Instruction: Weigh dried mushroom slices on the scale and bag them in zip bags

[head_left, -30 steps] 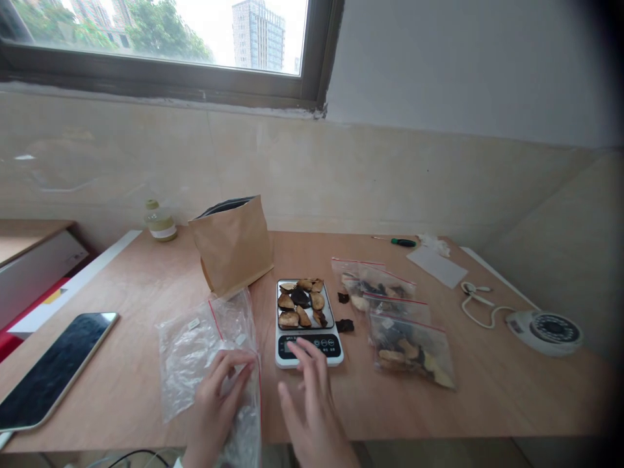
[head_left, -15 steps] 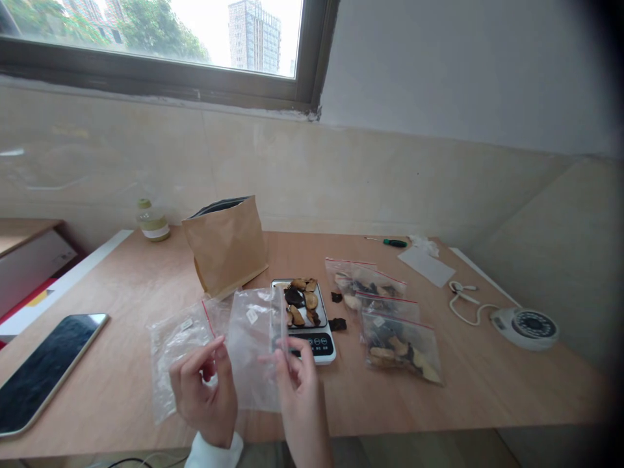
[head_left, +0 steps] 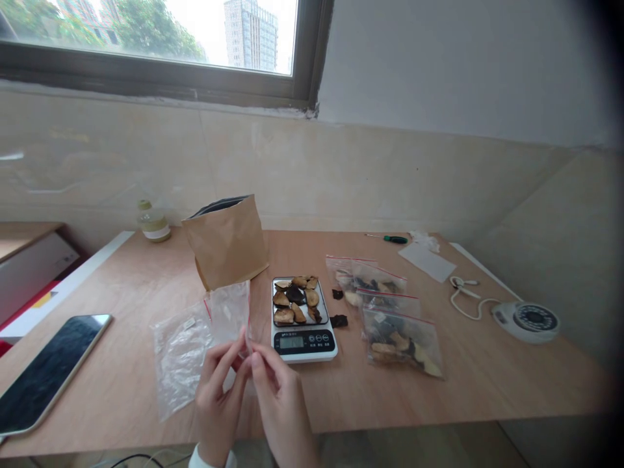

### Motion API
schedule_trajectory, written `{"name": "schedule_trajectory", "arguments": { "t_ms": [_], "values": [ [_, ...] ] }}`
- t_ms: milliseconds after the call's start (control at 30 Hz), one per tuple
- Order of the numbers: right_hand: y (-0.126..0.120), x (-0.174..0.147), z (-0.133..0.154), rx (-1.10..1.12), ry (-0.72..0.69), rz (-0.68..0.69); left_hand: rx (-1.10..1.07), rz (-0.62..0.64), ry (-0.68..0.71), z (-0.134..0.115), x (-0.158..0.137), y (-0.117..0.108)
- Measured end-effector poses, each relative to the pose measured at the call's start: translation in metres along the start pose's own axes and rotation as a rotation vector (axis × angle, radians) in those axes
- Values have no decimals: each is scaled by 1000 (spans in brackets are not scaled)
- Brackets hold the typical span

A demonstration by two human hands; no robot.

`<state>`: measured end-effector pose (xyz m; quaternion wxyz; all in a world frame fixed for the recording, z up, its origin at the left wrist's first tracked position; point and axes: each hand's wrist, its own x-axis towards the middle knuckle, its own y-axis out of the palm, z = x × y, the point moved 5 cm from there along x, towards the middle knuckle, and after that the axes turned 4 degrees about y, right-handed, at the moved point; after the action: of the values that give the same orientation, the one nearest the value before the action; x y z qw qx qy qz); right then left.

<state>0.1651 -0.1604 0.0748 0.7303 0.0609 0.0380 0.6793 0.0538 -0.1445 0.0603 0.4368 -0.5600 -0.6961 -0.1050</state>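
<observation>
Both hands pinch the red-edged mouth of a clear zip bag [head_left: 231, 305] at the front of the table. My left hand [head_left: 221, 390] has thumb and fingers closed on the bag's edge. Right beside it, fingertips almost touching, my right hand [head_left: 280, 393] grips the same edge. The bag's lower part is hidden behind the hands. Another clear plastic bag [head_left: 180, 354] lies flat to the left. Just beyond my right hand stands a white kitchen scale [head_left: 305, 354] with several dried brown slices [head_left: 296, 296] on its plate.
Filled zip bags [head_left: 402, 341] lie right of the scale, with dark pieces [head_left: 338, 321] between. A brown paper pouch [head_left: 229, 244] stands behind. A phone [head_left: 53, 370] lies left, a bottle [head_left: 155, 224] back left. A screwdriver [head_left: 394, 239] and a round white device [head_left: 526, 322] are to the right.
My hands have come together at the bag's red edge, the left moving right. The bag has turned and shifted left, uncovering the scale's display and more slices.
</observation>
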Motion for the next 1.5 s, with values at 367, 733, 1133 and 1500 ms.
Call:
{"name": "schedule_trajectory", "arguments": {
  "t_ms": [367,733,1133,1500],
  "values": [
    [-27,8,-8,92,97,-189,-11,-298,-47,-8,3,-15],
    [-137,37,-12,-322,18,-426,-197,-449,-274,9,23,-26],
    [-192,114,-27,-1691,-231,-198,-228,-384,-353,4,31,-7],
    [-142,99,11,-1124,-314,-85,-175,-370,-453,12,19,-8]
  ]
}}
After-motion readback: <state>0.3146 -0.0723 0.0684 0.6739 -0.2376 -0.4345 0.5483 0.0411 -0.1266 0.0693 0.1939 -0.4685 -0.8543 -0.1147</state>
